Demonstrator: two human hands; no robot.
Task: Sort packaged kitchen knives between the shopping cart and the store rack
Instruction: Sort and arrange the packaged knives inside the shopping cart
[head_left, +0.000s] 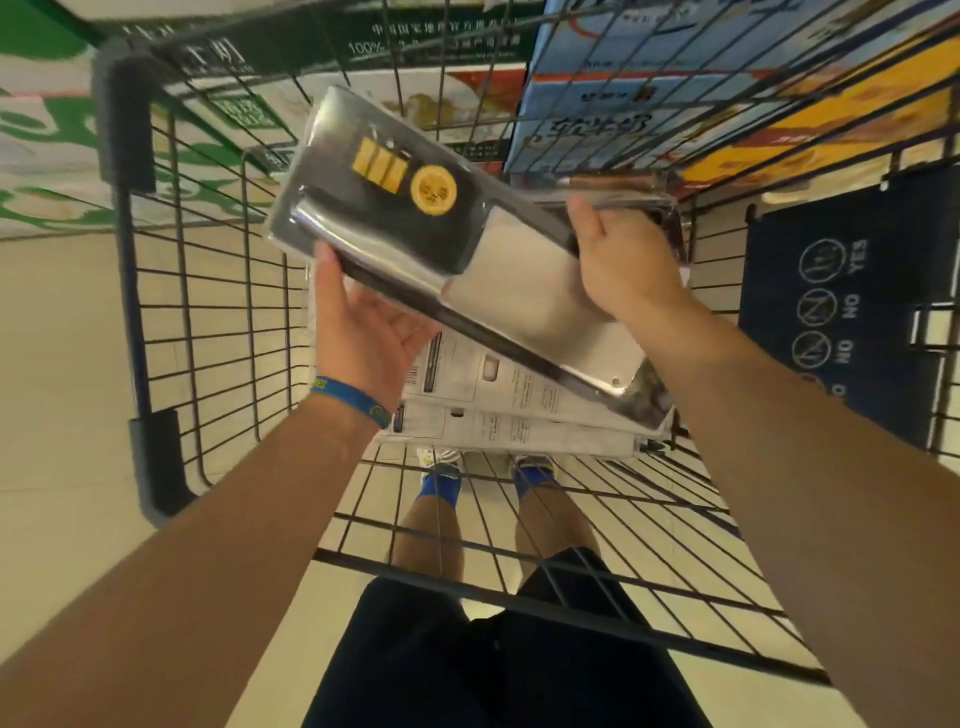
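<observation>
Packaged knife (415, 228) held tilted above the cart (208, 322), blade end toward 10 o'clock. My left hand (363, 338) cups its lower edge, my right hand (618, 260) clamps the handle end at 2 o'clock. White-backed packs (509, 410) lie stacked in the basket below.

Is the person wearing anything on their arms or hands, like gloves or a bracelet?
No gloves and no sleeves in view: both forearms are bare. The left hand has a blue wristband around the wrist, with small yellow markings too blurry to read. The right hand and its wrist have nothing on them, and no rings show on the fingers.
</observation>
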